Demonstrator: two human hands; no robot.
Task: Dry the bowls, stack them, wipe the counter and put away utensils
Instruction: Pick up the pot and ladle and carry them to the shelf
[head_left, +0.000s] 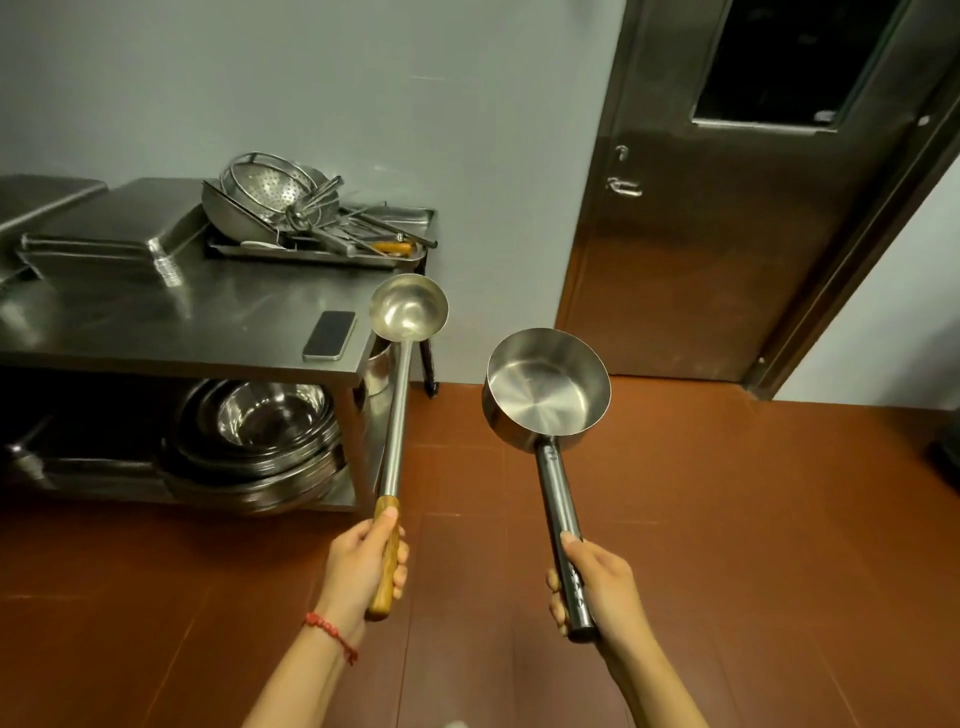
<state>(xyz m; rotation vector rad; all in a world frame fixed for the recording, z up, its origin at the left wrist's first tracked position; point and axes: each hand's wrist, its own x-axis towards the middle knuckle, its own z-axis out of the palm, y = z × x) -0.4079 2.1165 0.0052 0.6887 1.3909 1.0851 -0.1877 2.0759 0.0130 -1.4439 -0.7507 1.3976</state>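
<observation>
My left hand (363, 564) grips the wooden handle of a long steel ladle (408, 309), whose bowl hangs by the right end of the steel counter (171, 322). My right hand (597, 587) grips the dark handle of a steel water scoop (546, 387), held over the red floor. On the shelf under the counter sits a stack of steel bowls (260, 441). At the counter's back right a tray (322, 252) holds a colander (272, 189), a bowl and several utensils.
A phone (330, 335) lies near the counter's front right edge. Upturned steel pans (114, 234) fill the counter's left. A steel door (727, 208) stands to the right. Red floor tiles (727, 519) spread below and to the right. A small pot (379, 366) sits behind the counter's right leg.
</observation>
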